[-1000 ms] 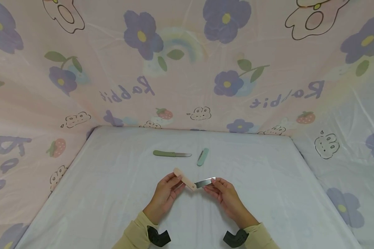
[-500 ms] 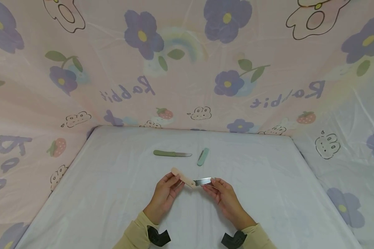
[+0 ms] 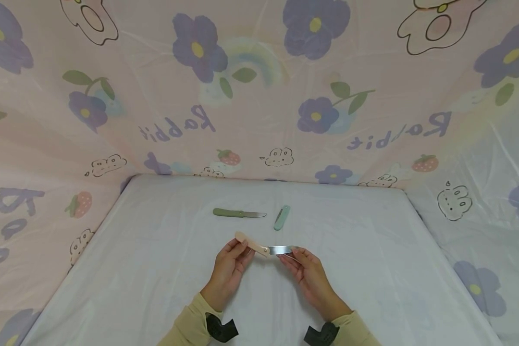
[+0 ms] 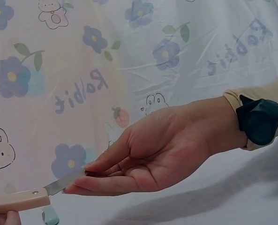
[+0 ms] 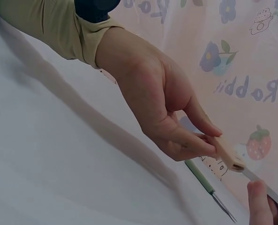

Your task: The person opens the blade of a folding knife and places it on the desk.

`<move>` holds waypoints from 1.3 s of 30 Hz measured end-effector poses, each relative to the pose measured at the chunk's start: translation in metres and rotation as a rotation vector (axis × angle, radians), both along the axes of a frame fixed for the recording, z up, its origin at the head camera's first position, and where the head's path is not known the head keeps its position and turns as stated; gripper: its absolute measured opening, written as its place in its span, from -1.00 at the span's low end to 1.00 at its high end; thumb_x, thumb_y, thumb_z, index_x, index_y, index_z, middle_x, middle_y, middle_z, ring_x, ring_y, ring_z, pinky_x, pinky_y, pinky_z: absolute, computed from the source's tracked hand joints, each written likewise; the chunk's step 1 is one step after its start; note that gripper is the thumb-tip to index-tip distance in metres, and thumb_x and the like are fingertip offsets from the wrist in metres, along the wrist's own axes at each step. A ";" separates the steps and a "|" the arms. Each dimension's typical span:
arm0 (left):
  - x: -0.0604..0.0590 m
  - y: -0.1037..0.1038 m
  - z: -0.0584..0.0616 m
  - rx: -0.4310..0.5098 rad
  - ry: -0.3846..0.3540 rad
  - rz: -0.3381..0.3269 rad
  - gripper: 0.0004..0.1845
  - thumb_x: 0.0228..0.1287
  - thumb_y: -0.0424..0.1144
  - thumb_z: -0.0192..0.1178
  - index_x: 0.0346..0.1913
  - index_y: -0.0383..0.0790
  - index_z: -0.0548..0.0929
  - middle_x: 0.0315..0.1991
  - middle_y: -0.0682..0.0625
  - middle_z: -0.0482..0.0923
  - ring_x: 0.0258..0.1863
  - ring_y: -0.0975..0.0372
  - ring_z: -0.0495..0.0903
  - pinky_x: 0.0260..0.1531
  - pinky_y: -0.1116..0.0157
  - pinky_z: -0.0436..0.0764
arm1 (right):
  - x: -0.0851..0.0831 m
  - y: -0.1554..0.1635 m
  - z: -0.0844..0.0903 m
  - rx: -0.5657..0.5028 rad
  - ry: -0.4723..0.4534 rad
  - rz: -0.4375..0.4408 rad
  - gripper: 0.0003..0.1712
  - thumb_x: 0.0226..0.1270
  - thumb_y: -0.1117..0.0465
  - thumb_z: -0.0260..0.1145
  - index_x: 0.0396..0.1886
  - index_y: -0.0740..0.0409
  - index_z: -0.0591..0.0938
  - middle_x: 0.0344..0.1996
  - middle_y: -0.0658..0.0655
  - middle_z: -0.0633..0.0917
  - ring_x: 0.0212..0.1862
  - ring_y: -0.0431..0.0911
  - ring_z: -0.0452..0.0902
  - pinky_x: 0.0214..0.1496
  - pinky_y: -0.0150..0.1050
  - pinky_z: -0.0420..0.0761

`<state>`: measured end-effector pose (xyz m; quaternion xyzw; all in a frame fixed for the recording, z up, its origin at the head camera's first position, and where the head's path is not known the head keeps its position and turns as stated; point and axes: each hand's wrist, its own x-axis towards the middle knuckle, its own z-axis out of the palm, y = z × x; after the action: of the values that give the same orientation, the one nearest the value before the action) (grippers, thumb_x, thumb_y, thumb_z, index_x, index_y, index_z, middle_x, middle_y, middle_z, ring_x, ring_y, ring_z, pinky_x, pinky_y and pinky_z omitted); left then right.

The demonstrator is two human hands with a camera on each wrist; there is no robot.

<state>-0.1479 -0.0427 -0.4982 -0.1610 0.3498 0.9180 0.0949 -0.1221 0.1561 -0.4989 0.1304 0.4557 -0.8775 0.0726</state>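
pinching the beige handle of the folding knife (image 3: 264, 248) between left hand (image 3: 230, 269) thumb and curled fingers, blade end pinched by the right hand (image 3: 308, 275) fingertips, so held at both ends, just above the white table sheet (image 3: 155, 269), near the front middle. swung out almost straight, steel blade running right from the handle, pivot rivet showing in the left wrist view. lying farther back on the sheet, apart from both hands: an olive green knife (image 3: 239, 213) with blade open and pointing right, and just beside its tip a pale green folded knife (image 3: 281, 217), tilted. hanging behind and around, a pink flower-and-rabbit curtain (image 3: 259, 96)
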 end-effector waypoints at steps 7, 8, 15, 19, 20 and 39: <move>-0.001 0.002 0.001 0.020 0.023 0.042 -0.65 0.30 -0.52 0.05 0.11 -0.45 0.30 -0.13 -0.15 0.45 -0.11 0.16 0.55 0.04 0.19 0.49 | 0.001 -0.005 0.001 -0.044 0.009 -0.015 -0.88 0.46 0.39 -0.06 -0.13 0.42 0.32 -0.18 0.29 0.62 -0.10 0.03 0.61 0.07 -0.16 0.50; 0.000 0.003 0.001 0.029 0.024 0.048 -0.66 0.30 -0.52 0.05 0.10 -0.45 0.31 -0.13 -0.15 0.45 -0.11 0.16 0.55 0.04 0.20 0.49 | 0.001 -0.005 0.001 -0.048 0.007 -0.019 -0.88 0.46 0.39 -0.06 -0.13 0.42 0.32 -0.16 0.30 0.62 -0.10 0.03 0.61 0.07 -0.16 0.50; -0.001 0.006 0.002 0.058 0.019 0.090 -0.68 0.30 -0.53 0.04 0.09 -0.44 0.30 -0.15 -0.15 0.46 -0.14 0.15 0.57 0.02 0.22 0.50 | 0.002 -0.008 0.004 -0.061 0.005 -0.040 -0.80 0.46 0.38 -0.05 -0.07 0.48 0.26 -0.04 0.40 0.53 -0.08 0.04 0.61 0.09 -0.16 0.49; -0.002 0.008 0.003 0.075 0.014 0.118 -0.67 0.29 -0.54 0.05 0.09 -0.45 0.31 -0.18 -0.14 0.49 -0.16 0.15 0.58 0.01 0.20 0.50 | 0.002 -0.011 0.005 -0.065 0.015 -0.046 -0.76 0.47 0.35 -0.04 -0.03 0.48 0.24 0.04 0.47 0.47 -0.05 0.04 0.59 0.09 -0.17 0.48; -0.002 0.008 0.003 0.075 0.016 0.125 -0.67 0.29 -0.54 0.05 0.09 -0.46 0.31 -0.18 -0.14 0.49 -0.16 0.15 0.58 0.02 0.19 0.50 | 0.002 -0.011 0.005 -0.067 0.016 -0.047 -0.76 0.47 0.34 -0.04 -0.03 0.47 0.25 0.05 0.47 0.47 -0.04 0.04 0.59 0.10 -0.18 0.48; -0.002 0.008 0.016 0.096 0.046 0.201 -0.64 0.29 -0.54 0.05 0.12 -0.47 0.27 -0.07 -0.21 0.38 -0.02 0.07 0.51 0.04 0.16 0.47 | 0.006 -0.031 0.009 -0.173 0.058 -0.119 -0.84 0.47 0.31 -0.02 -0.08 0.34 0.30 -0.13 0.26 0.63 -0.03 0.03 0.58 0.10 -0.20 0.46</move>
<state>-0.1499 -0.0346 -0.4824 -0.1692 0.2895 0.9421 0.0021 -0.1159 0.1253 -0.4898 0.1249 0.3716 -0.9198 0.0181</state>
